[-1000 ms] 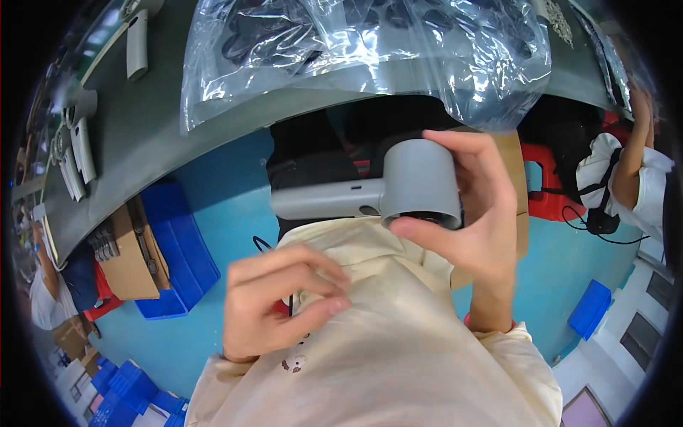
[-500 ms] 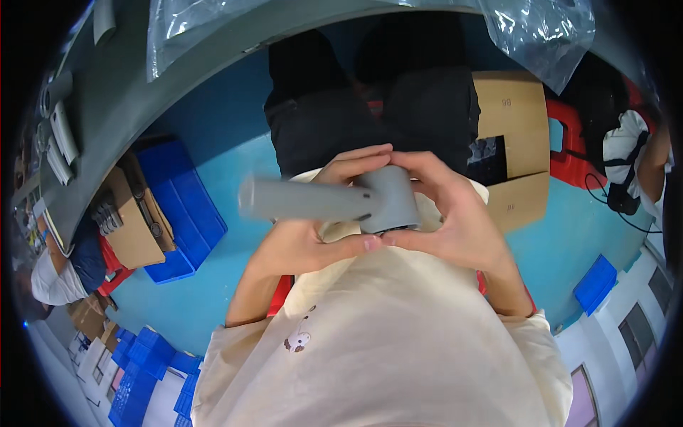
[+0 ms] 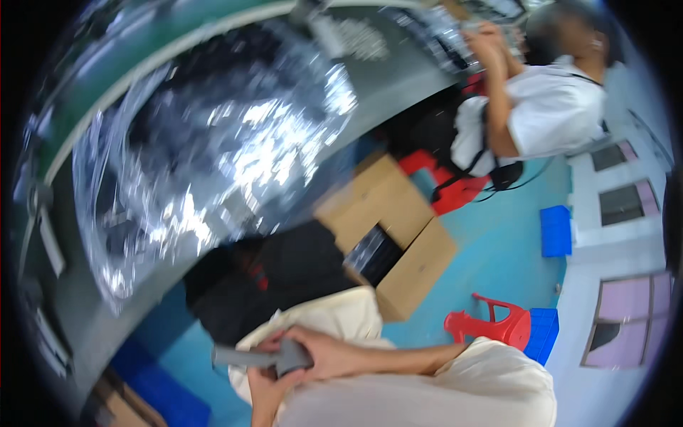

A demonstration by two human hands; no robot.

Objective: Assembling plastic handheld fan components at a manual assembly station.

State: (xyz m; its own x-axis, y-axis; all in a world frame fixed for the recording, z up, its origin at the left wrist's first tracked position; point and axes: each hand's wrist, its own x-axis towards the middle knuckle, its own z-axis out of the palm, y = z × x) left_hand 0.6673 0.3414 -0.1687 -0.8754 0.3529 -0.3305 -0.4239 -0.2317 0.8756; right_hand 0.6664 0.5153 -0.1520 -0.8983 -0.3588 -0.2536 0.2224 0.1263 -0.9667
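Observation:
A grey plastic housing (image 3: pixel 290 358), shaped like a hair dryer with a short round head and a long tube handle, is held low in front of my shirt, its handle pointing left. My right hand (image 3: pixel 326 354) is closed round the right side of the head. My left hand (image 3: pixel 266 388) grips it from the near left side, with fingers partly hidden behind the handle. The picture is slightly blurred, so small details of the housing do not show.
A large clear plastic bag (image 3: pixel 213 156) with dark contents lies on the grey table (image 3: pixel 388 89). An open cardboard box (image 3: pixel 420 267) stands beside my legs. Farther right are a red stool (image 3: pixel 498 324) and blue bins (image 3: pixel 556 231). A co-worker (image 3: pixel 548 107) sits at the table's far right.
My view has swung to the right, bringing the plastic bag and the co-worker into sight. Both hands still hold the grey housing, which now appears lower and farther left in the picture.

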